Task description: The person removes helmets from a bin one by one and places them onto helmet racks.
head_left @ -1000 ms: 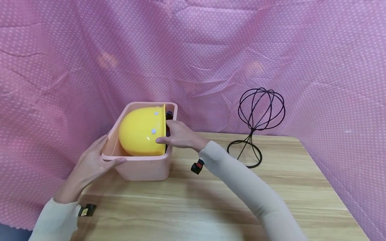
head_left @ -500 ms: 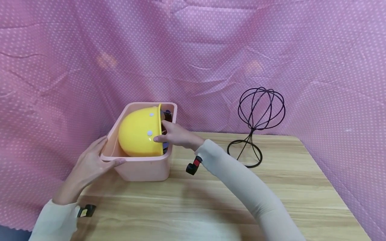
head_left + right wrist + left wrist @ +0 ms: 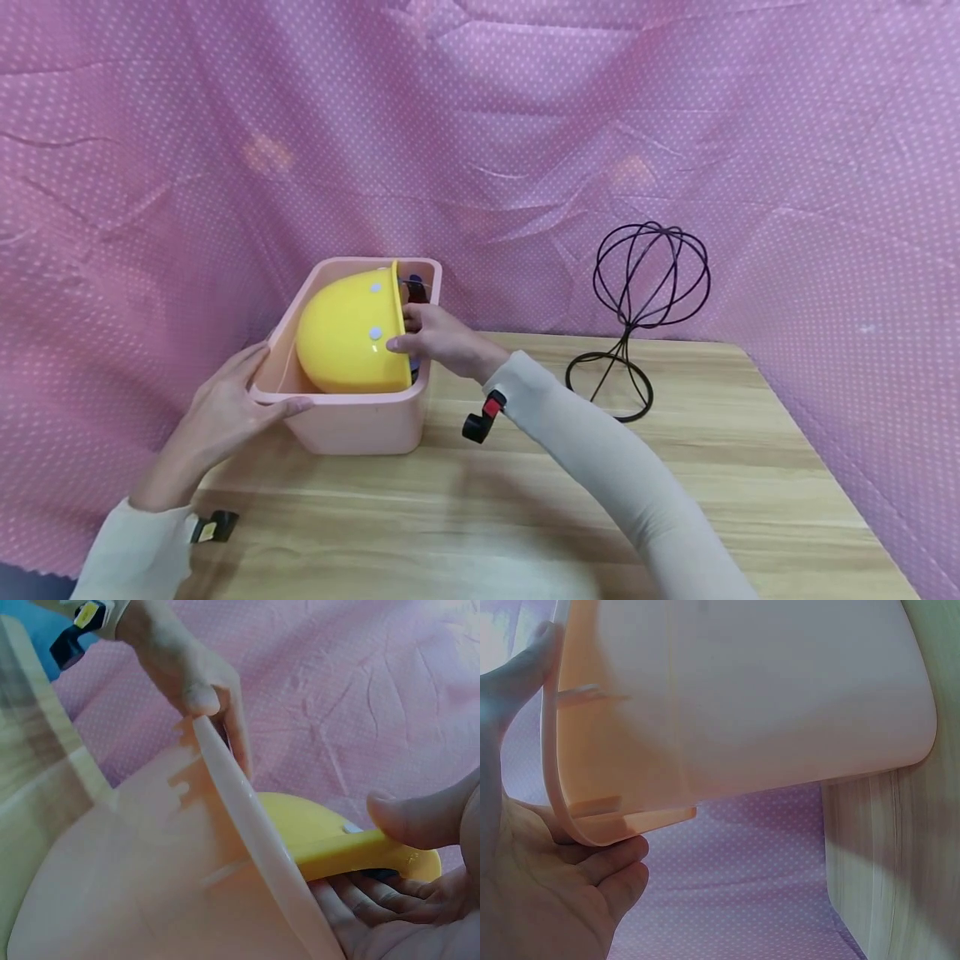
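Note:
A yellow hard hat (image 3: pixel 348 337) lies on its side inside a pink plastic bin (image 3: pixel 360 423), its brim facing right. My right hand (image 3: pixel 450 340) holds that brim, thumb on the outer shell and fingers inside the hat. The right wrist view shows the thumb on the yellow brim (image 3: pixel 337 853) and the fingers beneath it. My left hand (image 3: pixel 225 408) grips the near left corner of the bin. In the left wrist view its fingers (image 3: pixel 622 877) bend under the bin's rim (image 3: pixel 549 750). Dark straps or parts inside the hat are partly hidden by my right hand.
A black wire stand (image 3: pixel 628 321) with a round cage top stands at the right back of the wooden table (image 3: pixel 525 500). Behind and beside the table hangs a pink dotted cloth (image 3: pixel 525 167).
The hard hat's brim has shifted slightly left and turned a little within the bin, my right hand moving with it. The left hand and the bin have stayed in place.

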The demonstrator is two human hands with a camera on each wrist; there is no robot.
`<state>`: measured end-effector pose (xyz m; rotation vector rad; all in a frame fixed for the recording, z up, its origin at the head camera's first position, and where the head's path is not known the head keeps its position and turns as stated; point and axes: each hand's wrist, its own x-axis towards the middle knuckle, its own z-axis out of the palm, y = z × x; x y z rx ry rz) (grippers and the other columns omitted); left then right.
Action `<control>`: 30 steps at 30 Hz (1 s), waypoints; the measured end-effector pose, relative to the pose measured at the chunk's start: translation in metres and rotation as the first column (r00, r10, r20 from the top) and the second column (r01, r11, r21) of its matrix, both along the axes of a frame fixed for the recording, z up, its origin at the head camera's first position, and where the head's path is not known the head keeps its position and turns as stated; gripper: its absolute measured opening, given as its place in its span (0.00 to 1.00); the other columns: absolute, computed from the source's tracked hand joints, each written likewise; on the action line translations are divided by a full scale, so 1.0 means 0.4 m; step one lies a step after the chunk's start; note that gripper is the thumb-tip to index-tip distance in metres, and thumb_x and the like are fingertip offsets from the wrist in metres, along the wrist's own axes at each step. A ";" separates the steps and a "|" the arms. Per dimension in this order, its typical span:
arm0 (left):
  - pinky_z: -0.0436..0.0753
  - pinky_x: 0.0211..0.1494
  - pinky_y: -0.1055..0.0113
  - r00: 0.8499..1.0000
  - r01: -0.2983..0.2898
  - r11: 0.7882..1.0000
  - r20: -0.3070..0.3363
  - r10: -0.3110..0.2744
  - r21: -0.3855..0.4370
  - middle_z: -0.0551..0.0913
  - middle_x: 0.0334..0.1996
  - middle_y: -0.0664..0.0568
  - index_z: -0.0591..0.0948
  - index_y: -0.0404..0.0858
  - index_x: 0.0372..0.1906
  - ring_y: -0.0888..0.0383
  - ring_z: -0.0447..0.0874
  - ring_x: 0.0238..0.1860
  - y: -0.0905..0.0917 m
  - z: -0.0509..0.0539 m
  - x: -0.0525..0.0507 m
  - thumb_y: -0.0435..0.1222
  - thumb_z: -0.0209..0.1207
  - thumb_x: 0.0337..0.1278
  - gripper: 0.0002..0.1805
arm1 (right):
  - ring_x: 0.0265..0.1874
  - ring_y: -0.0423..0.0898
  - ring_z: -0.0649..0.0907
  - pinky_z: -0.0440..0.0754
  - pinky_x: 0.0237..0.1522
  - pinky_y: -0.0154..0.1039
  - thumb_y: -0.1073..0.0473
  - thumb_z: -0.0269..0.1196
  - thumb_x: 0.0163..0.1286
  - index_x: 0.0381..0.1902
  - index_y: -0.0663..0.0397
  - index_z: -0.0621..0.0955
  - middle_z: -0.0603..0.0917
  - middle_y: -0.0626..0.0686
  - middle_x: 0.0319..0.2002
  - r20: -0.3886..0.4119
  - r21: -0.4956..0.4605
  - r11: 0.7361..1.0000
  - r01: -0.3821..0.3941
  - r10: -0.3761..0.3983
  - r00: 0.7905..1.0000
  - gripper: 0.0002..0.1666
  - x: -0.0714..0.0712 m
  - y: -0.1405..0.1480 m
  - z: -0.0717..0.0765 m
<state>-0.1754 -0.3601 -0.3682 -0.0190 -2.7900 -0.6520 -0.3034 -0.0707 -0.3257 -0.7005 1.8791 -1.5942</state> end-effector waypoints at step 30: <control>0.65 0.69 0.28 0.998 0.030 0.999 -0.048 -0.031 -0.015 0.63 0.75 0.29 0.61 0.26 0.76 0.26 0.63 0.72 -0.005 0.001 0.000 0.62 0.71 0.47 0.61 | 0.66 0.56 0.80 0.78 0.69 0.46 0.69 0.54 0.76 0.73 0.65 0.64 0.76 0.65 0.67 0.148 -0.272 0.959 0.074 -0.034 0.988 0.29 0.001 0.028 -0.027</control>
